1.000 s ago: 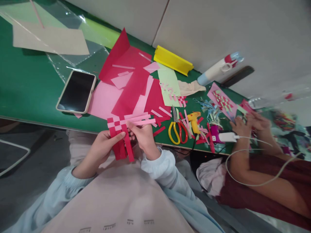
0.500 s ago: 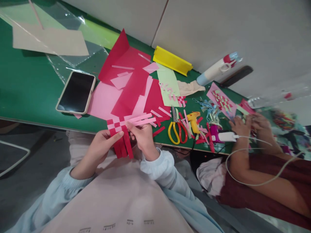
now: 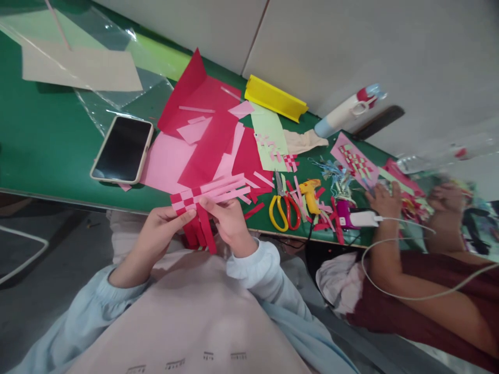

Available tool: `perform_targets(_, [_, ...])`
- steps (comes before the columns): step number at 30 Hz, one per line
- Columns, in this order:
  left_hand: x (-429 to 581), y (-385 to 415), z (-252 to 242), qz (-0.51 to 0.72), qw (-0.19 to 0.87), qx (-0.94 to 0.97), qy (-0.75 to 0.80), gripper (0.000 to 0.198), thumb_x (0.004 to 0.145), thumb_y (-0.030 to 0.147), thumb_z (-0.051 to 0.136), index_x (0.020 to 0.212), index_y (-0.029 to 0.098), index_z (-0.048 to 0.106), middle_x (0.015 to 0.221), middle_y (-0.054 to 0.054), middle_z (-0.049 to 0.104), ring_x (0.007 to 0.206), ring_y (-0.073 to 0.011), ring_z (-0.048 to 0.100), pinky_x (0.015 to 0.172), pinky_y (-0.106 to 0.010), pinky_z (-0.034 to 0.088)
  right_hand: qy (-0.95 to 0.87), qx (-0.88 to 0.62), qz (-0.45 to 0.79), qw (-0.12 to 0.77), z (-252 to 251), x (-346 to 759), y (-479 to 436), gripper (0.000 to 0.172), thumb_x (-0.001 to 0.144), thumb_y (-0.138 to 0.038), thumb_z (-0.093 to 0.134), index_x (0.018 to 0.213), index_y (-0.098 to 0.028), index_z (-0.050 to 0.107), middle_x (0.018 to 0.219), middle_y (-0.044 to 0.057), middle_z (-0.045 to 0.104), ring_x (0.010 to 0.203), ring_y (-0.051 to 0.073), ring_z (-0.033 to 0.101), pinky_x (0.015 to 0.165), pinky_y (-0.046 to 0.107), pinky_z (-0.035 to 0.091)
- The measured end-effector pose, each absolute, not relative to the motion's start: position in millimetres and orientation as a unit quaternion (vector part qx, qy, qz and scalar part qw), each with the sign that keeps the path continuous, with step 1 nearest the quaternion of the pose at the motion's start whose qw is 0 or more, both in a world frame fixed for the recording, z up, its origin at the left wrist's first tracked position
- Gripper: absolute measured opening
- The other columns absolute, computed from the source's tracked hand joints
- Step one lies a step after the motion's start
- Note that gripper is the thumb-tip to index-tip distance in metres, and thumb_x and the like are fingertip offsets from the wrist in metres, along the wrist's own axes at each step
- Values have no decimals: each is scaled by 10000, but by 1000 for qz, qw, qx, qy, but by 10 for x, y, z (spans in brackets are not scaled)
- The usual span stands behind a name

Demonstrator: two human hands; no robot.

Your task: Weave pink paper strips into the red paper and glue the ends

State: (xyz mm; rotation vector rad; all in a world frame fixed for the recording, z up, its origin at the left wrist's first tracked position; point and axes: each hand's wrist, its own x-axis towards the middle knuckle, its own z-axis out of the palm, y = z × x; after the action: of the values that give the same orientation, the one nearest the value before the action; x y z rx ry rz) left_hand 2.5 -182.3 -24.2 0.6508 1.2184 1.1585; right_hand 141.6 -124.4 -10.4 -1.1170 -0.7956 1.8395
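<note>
Two hands pinching a woven paper mat (image 3: 186, 200)
The left hand (image 3: 161, 231) and right hand (image 3: 230, 221) clamp it; its pink strips (image 3: 226, 188) have tilted farther up.

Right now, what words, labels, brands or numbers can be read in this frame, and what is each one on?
No text reads clearly.
The dark marks on the garment: too small and blurred to read.
The phone: screen dark, nothing shown.
The bottle: no legible label.
The woven paper strips: plain, no print.
</note>
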Motion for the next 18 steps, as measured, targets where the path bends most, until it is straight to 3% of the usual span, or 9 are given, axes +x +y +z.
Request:
perform_targets(7, [-39,-1809,-86,537,459,379,598,228,670,393,849,845,256,796,863,-28,783,814,-222,710,778,-326,598,-389,-421,681,455,-114,1474,-1209,262,583,-383,868,729,-211,735,789,-1,730,784,172,684,798,341,584])
perform_targets(13, [-232,-1816,149,531,296,561,562,126,716,317,812,839,338,799,1048,-13,770,993,-252,710,964,-389,569,-589,-298,596,458,127,1674,-1104,134,699,-387,835,764,-281,785,858,26,668,803,176,629,791,351,544])
perform_targets(15, [-298,-1821,213,532,260,615,520,144,722,292,808,848,360,800,1023,-10,771,1025,-255,710,998,-399,558,-636,-240,574,458,220,1740,-1071,193,751,-494,781,765,-303,805,872,47,648,835,194,620,819,373,532])
perform_targets(18, [-347,-1845,309,541,213,667,465,254,708,215,826,899,380,794,1037,10,767,1050,-250,709,1003,-407,569,-675,-190,547,457,310,1825,-1052,449,810,-702,608,753,-310,819,877,77,622,866,219,603,839,399,512])
